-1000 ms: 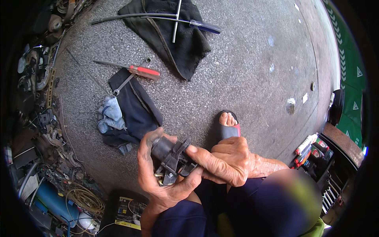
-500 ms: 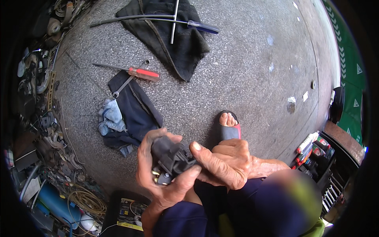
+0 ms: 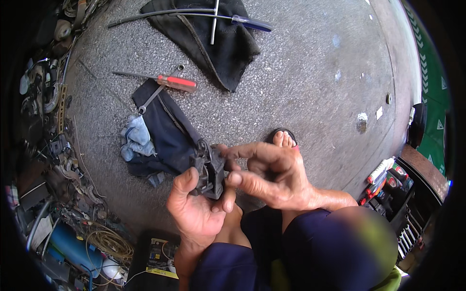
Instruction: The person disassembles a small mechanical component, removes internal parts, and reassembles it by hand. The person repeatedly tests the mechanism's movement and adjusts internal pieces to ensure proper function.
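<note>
Cradling a dark metal mechanical part (image 3: 209, 173) in its palm, the left hand (image 3: 196, 208) wraps thumb and fingers round it, just above the person's knee. The right hand (image 3: 272, 177) touches the part's right side with loosely spread fingertips, gripping nothing. Behind them, a red-handled screwdriver (image 3: 167, 81) lies near a dark cloth (image 3: 165, 131) on the concrete floor (image 3: 315, 87).

Bare-armed person in dark navy shorts and a sandal

Both forearms are bare, with no sleeves, gloves, rings or watch on the left hand (image 3: 196, 213) or right hand (image 3: 272, 177); dark navy shorts (image 3: 291, 252) cover the thighs, and a dark open-toed sandal (image 3: 283, 137) shows the toes.
</note>
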Demonstrator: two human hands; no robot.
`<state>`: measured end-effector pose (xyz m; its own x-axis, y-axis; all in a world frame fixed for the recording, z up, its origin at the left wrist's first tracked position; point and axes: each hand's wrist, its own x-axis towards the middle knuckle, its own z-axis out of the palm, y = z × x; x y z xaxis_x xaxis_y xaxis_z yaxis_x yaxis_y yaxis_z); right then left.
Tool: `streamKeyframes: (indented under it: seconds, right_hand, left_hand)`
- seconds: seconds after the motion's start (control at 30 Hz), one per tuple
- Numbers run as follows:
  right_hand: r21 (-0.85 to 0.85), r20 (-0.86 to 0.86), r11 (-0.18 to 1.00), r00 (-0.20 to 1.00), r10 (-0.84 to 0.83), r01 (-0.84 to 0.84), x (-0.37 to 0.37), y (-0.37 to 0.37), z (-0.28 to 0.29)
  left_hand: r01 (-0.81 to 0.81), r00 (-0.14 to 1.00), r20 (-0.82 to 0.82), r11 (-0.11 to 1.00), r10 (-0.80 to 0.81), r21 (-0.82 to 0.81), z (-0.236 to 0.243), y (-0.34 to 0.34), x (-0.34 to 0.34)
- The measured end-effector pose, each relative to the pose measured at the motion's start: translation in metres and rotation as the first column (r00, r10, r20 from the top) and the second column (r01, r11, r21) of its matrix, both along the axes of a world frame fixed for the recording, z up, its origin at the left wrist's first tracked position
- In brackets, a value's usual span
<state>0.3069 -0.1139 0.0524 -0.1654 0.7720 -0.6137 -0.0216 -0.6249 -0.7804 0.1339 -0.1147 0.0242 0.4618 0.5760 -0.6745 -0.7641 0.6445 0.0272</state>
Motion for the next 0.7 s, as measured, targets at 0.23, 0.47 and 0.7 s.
streamKeyframes:
  seconds: [0.23,0.47,0.7]
  right_hand:
    - [0.100,0.034,0.995,0.999,0.009,-0.012,0.000,-0.001,-0.011]
    - [0.044,-0.051,0.996,0.996,-0.077,0.079,-0.008,-0.012,-0.034]
    - [-0.029,-0.046,0.992,0.992,-0.121,0.119,-0.008,-0.014,-0.039]
  left_hand:
    - [-0.006,0.997,0.077,0.992,0.016,-0.127,-0.004,0.002,-0.004]
    - [-0.018,0.998,0.053,0.973,0.031,-0.230,-0.005,0.008,-0.008]
    - [-0.073,0.982,-0.183,0.979,0.037,-0.192,-0.016,0.012,0.001]
